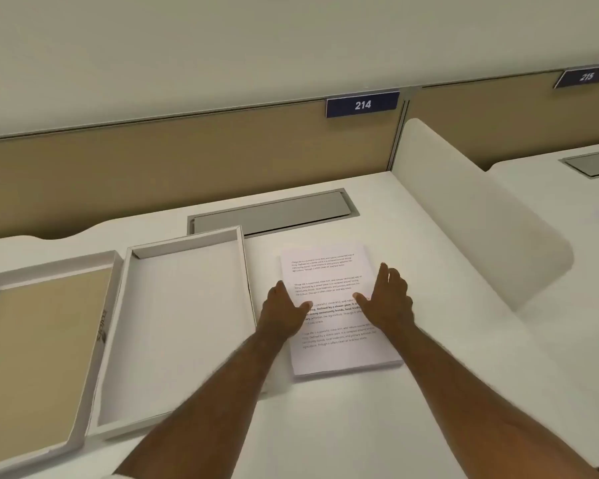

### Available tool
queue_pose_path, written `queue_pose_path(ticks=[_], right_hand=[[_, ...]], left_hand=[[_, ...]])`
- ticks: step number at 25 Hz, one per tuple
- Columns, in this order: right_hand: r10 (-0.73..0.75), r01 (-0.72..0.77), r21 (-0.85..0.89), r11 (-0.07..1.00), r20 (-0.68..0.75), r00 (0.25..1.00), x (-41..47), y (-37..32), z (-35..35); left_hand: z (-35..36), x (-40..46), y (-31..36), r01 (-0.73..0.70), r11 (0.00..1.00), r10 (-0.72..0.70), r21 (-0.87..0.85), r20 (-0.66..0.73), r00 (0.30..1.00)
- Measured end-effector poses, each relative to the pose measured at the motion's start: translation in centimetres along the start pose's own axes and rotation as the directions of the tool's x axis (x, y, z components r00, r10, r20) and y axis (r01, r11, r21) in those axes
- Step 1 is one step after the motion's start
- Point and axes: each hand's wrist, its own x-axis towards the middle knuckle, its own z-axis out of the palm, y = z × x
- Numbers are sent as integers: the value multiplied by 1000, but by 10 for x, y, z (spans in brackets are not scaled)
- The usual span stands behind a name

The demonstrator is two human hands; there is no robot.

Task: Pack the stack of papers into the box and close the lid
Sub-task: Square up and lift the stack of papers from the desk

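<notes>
One stack of printed papers (336, 305) is sitting flat on the white surface (360, 426), a bit right of center, with four blocks of text showing on the top sheet. Both of the person's hands are on it: the left hand (284, 312) sits at the stack's left edge with the thumb lying over the top sheet, and the right hand (389, 302) is on the right side, fingers spread apart and thumb pointing inward across the page. Neither hand is closed around anything, they're open and flat-ish against the paper, and the stack looks like it's lying on the surface, not lifted. Just left of the stack is one open white box (184, 326), shallow and empty inside, its right wall near the papers' left edge but I can't tell if they touch. Left of that is one lid (38, 354), lying upside down with a tan inside, right beside the box. Behind the box there's one grey cable hatch (274, 212) set into the surface. One white divider panel (478, 216) stands on the right. Two blue number signs hang on the tan back partition (153, 174): 214 (362, 104) and 215 (586, 76).
</notes>
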Motion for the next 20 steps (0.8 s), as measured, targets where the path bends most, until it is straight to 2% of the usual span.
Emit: queue_pose_path(ticks=[2, 6, 8, 11, 16, 20], right_hand=[[64, -68, 90, 994, 45, 997, 2, 3, 2], [106, -125, 146, 981, 128, 986, 8, 9, 11], [122, -145, 166, 975, 144, 982, 12, 10, 11], [172, -204, 193, 960, 172, 970, 18, 12, 13], [302, -346, 306, 887, 184, 935, 28, 18, 13], [321, -377, 367, 850, 205, 924, 31, 22, 13]], left_hand=[[8, 2, 4, 102, 993, -102, -56, 4, 995], [19, 6, 10, 263, 957, -267, -119, -15, 964], [20, 11, 13, 320, 923, -333, -212, -30, 942], [21, 20, 14, 408, 833, -428, -375, 32, 903], [11, 34, 8, 501, 697, -462, -514, 212, 861], [8, 40, 9, 553, 600, -473, -578, 302, 828]])
